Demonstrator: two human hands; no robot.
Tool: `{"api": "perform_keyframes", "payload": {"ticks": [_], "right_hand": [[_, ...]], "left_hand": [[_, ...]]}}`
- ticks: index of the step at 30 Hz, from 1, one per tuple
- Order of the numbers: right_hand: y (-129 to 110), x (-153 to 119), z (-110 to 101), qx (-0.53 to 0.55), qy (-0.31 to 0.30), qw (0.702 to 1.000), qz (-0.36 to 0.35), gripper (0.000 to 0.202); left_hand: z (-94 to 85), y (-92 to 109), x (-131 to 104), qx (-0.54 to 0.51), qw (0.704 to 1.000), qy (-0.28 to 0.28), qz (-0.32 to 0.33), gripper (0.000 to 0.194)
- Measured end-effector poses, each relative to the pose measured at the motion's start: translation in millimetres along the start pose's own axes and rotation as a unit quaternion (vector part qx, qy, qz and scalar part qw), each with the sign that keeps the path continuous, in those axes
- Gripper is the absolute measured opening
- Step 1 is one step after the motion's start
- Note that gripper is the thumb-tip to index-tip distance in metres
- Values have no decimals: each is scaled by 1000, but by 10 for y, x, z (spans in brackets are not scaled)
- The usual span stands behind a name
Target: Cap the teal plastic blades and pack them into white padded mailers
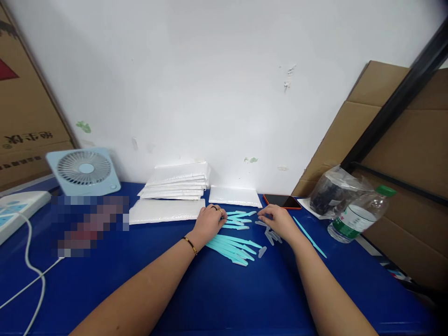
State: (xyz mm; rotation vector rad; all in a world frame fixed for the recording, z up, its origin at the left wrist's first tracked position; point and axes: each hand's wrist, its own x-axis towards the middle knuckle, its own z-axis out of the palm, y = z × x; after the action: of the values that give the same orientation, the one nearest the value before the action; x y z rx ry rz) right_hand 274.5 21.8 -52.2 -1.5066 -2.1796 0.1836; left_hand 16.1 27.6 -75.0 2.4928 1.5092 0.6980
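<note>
Several turquoise eyebrow razors [231, 247] lie fanned out on the blue table, blade ends to the right. A second group of eyebrow razors [240, 220] lies just behind them. My left hand [210, 223] has its fingers bent down onto the handle ends of that rear group. Beside the blade end of one rear razor is my right hand [278, 221], thumb and forefinger pinched together. Whatever is between those fingertips is too small to make out. Small clear blade caps [269, 235] lie under and near my right hand, and one more cap [262, 252] touches the front group.
White padded mailers [175, 182] are stacked by the wall, with another mailer [235, 196] beside them. A phone [282, 201], a single razor [310, 237], a bottle [360, 217] and a bagged dark item [329, 193] stand right. A fan [84, 170] and power strip [21, 210] occupy the left.
</note>
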Motion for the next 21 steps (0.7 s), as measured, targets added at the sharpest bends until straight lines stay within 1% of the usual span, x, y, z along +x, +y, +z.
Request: {"api": "perform_keyframes", "payload": {"ticks": [2, 3, 5, 7, 9, 11, 13, 16, 19, 21], "right_hand": [[27, -7, 11, -51, -38, 998, 19, 16], [17, -6, 34, -72, -56, 995, 26, 15], [-33, 4, 96, -116, -79, 989, 37, 12], [-96, 21, 158, -157, -80, 984, 38, 13], [-138, 34, 200, -180, -68, 981, 38, 14], [-140, 36, 211, -166, -60, 984, 36, 15], [-105, 24, 184, -106, -58, 992, 33, 15], [-35, -15, 66, 48, -63, 996, 41, 15], [-23, -65, -105, 202, -101, 973, 51, 22], [-57, -95, -199, 263, -134, 954, 47, 24]], "left_hand": [[-39, 34, -28, -2, 1000, 8, 15, 14], [-65, 53, -47, -13, 999, -1, 30, 15], [-116, 94, -85, -37, 996, -46, 73, 17], [-148, 133, -116, -49, 988, -100, 108, 19], [-152, 166, -132, -51, 984, -135, 106, 19], [-137, 185, -135, -57, 983, -153, 78, 14], [-116, 182, -132, -70, 983, -164, 52, 12], [-96, 136, -132, -99, 981, -166, 35, 12], [-98, 81, -138, -121, 980, -153, 27, 15], [-110, 62, -141, -131, 981, -145, 23, 16]]}}
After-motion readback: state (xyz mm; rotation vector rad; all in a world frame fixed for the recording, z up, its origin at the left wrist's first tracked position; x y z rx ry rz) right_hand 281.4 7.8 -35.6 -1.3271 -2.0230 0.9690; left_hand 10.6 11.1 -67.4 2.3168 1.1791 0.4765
